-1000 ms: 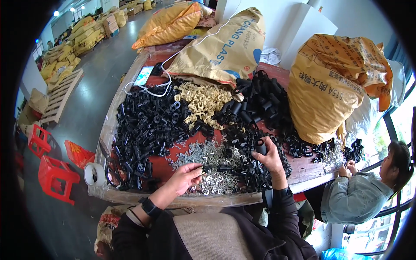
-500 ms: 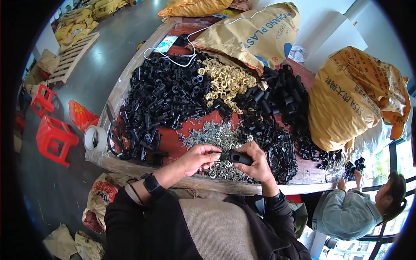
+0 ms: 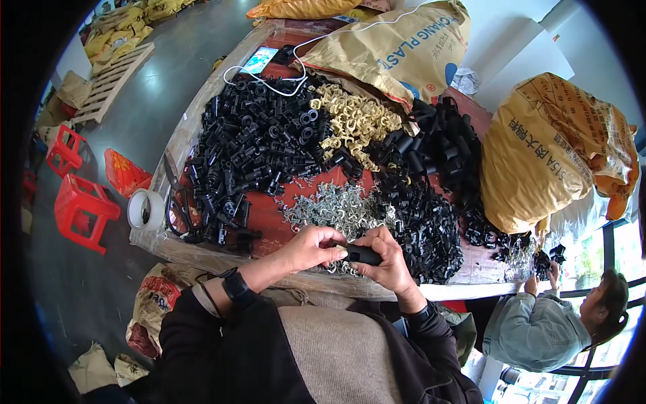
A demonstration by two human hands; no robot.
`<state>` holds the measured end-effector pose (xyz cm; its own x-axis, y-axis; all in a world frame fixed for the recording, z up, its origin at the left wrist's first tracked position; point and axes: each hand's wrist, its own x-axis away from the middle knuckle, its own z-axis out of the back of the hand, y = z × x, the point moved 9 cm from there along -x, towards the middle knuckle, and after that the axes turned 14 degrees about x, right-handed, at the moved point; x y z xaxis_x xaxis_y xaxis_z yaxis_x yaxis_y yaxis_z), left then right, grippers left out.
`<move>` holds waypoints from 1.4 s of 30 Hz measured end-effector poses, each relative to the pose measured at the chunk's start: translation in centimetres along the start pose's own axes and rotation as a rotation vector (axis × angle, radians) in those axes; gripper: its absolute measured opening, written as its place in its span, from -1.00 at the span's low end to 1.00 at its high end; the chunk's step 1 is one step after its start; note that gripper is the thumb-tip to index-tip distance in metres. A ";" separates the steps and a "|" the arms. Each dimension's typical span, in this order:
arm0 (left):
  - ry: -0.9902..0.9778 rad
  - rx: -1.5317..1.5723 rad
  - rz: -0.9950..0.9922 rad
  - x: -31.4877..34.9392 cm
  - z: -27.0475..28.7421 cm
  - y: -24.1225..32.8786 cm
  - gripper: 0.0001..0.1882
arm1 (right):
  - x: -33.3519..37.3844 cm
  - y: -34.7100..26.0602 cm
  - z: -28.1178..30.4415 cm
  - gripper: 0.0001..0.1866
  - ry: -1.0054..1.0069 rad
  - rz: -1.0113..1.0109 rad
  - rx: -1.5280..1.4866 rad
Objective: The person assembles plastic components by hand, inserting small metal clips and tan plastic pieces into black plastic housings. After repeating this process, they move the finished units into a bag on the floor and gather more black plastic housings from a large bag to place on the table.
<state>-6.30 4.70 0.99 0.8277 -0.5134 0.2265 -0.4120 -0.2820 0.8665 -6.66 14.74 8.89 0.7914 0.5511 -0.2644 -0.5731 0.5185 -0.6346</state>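
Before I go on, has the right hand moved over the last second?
Yes. Judged against the red table, the right hand has moved leftward and toward the near edge, bringing the black tube to the left hand.

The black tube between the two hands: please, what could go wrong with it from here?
If the right hand loosens, the black tube might drop among the silver metal pieces, or fall over the near edge of the table. The left hand has its fingertips close to the tube's end, so one could perhaps get pinched.
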 end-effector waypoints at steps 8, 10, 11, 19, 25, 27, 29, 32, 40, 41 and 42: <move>0.049 0.281 0.067 0.0 0.8 -1.5 -0.72 | 1.0 0.1 -0.8 -0.55 0.078 -0.047 0.058; 0.048 0.279 0.063 0.1 0.7 -1.4 -0.71 | 1.1 0.4 -1.1 -0.55 0.106 -0.060 0.036; 0.072 0.313 0.061 0.0 0.6 -1.2 -0.73 | 1.2 0.6 -1.2 -0.55 0.128 -0.072 0.016; 0.066 0.184 -0.016 -0.1 0.2 -0.3 -0.55 | 1.4 1.0 -1.6 -0.51 0.195 -0.095 0.011; 0.006 0.118 -0.100 -0.2 0.0 -0.5 -0.28 | 1.2 2.0 -1.8 -0.45 0.167 -0.111 -0.104; 0.010 0.099 -0.116 0.0 0.0 -0.1 -0.27 | 1.1 1.8 -2.1 -0.42 0.093 -0.069 -0.163; 0.019 0.074 -0.150 0.2 0.1 0.5 -0.24 | 1.0 1.8 -2.1 -0.40 0.061 -0.045 -0.192; -0.023 0.125 -0.150 0.3 0.0 0.8 -0.17 | 0.9 1.6 -2.6 -0.24 -0.036 0.027 -0.305; -0.140 0.131 -0.165 0.2 -1.7 1.9 -0.04 | 0.1 -0.4 -2.8 -0.14 -0.161 0.088 -0.606; -0.151 0.155 -0.204 0.2 -1.8 2.2 -0.03 | -0.1 -0.5 -2.7 -0.14 -0.161 0.086 -0.608; -0.150 0.156 -0.202 0.2 -1.7 2.3 -0.03 | -0.2 -0.8 -2.7 -0.14 -0.175 0.117 -0.587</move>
<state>-6.41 5.37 3.79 0.8382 -0.5449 -0.0217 -0.3077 -0.5056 0.8060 -5.75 12.45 7.53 0.6556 0.7070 -0.2652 -0.4019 0.0293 -0.9152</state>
